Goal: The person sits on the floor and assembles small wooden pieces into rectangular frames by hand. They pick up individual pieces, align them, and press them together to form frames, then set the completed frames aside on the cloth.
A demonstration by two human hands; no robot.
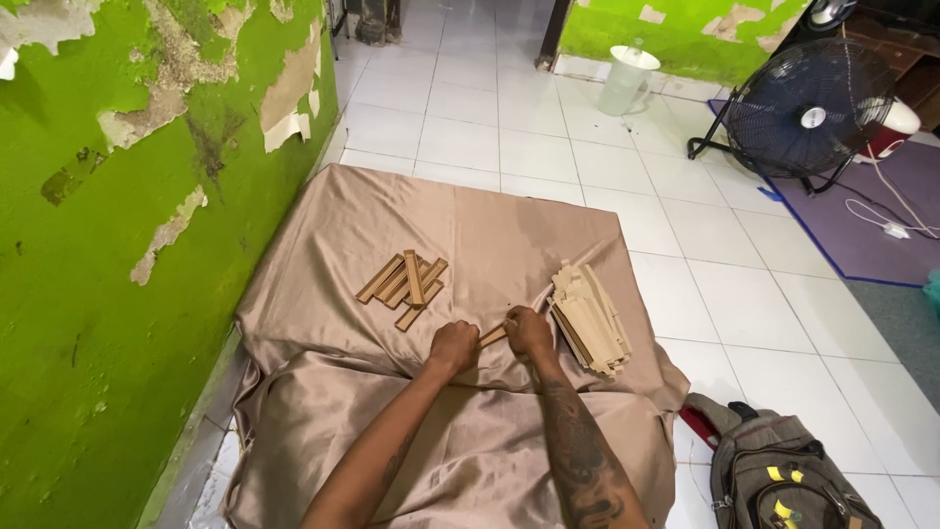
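Both my hands meet over a tan satin cloth [323,411] spread on the tiled floor. My left hand [453,347] and my right hand [530,331] together grip one small wooden stick [493,336] between them. A loose pile of darker brown sticks [406,280] lies on the cloth just beyond my left hand. To the right of my right hand is a stacked heap of paler wooden sticks [590,316].
A peeling green wall [108,225] runs along the left. A backpack [783,470] lies at the lower right on white tiles. Farther back stand a black floor fan [805,110], a white bucket [627,78] and a purple mat [881,216] with a cable.
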